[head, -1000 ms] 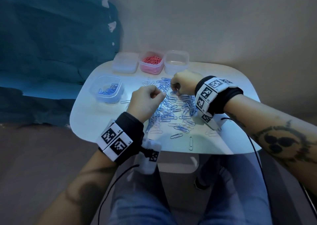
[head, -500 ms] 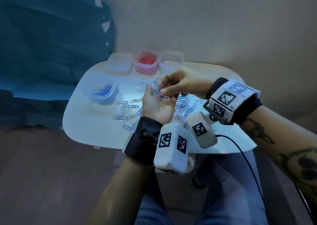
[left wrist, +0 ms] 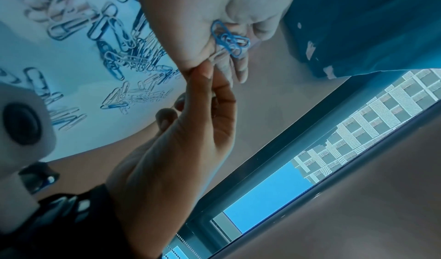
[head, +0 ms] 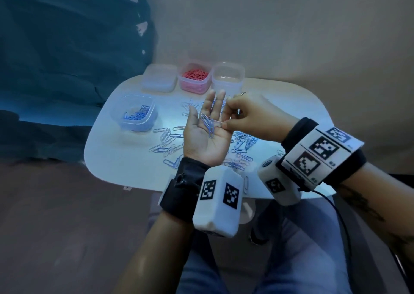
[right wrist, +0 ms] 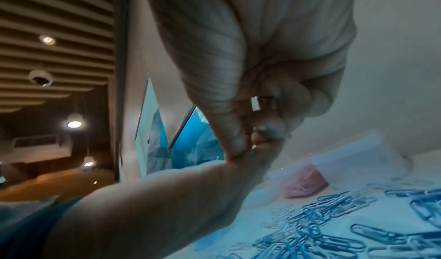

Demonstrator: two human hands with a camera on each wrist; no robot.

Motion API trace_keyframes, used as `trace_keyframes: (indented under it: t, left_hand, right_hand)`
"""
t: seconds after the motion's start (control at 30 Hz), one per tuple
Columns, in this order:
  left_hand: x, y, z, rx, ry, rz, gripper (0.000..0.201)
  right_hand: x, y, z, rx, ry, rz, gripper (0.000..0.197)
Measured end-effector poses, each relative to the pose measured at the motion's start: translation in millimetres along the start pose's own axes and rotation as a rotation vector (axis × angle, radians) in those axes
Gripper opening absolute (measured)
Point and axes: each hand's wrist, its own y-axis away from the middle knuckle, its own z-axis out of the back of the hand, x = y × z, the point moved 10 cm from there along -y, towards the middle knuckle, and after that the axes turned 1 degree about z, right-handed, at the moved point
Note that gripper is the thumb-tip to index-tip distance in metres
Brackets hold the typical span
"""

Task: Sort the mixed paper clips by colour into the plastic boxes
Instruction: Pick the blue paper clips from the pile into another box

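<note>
Though beneath clips (head: 166, 147), table (head: 125, 159) near wall (head: 291, 36)

Dim room, one bright tabletop

A white rounded table (head: 125, 159) is sitting against a beige wall (head: 291, 36), a teal curtain (head: 67, 47) is hanging to its left, brown floor (head: 56, 226) is spreading below, and pendant lamps (right wrist: 74, 123) are glowing under a slatted ceiling (right wrist: 59, 18).

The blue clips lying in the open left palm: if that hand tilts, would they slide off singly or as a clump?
Probably as a clump: the blue clips look interlinked. The left hand lies flat, so little holds them. The right hand pinches one pale clip.
</note>
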Motion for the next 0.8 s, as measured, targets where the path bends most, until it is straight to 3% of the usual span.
trace_keyframes:
  t: [0.13,0.23,0.3,0.4,0.47,0.53,0.6,0.8]
  left_hand:
    - [-6,1,11,-0.035,-0.064,-0.003,0.037]
    - [-14,5,17,-0.063,-0.079,-0.005,0.035]
    - [-15,6,19,-0.076,-0.079,-0.009,0.036]
    - [-10,3,22,-0.071,-0.059,-0.012,0.039]
    - [-6,2,21,-0.047,-0.035,-0.005,0.041]
    - [-1,2,20,-0.052,-0.036,0.011,0.043]
    - [0,4,19,-0.063,-0.049,0.008,0.044]
    - [1,7,16,-0.052,-0.054,-0.041,0.043]
  right_hand:
    - [-20,6,23,-0.112,-0.357,-0.132,0.020]
    - [-41,1,30,-0.099,-0.249,-0.207,0.006]
    - [-39,-6,24,-0.084,-0.145,-0.180,0.004]
    - [-17,-10,25,-0.222,-0.275,-0.099,0.004]
    - [3,-11,7,-0.128,-0.341,-0.047,0.006]
    - [14,-10,-16,0.002,-0.256,-0.048,0.014]
    - [13,-10,-22,0.007,-0.194,-0.080,0.014]
    - [11,-2,-19,0.023,-0.512,-0.144,0.020]
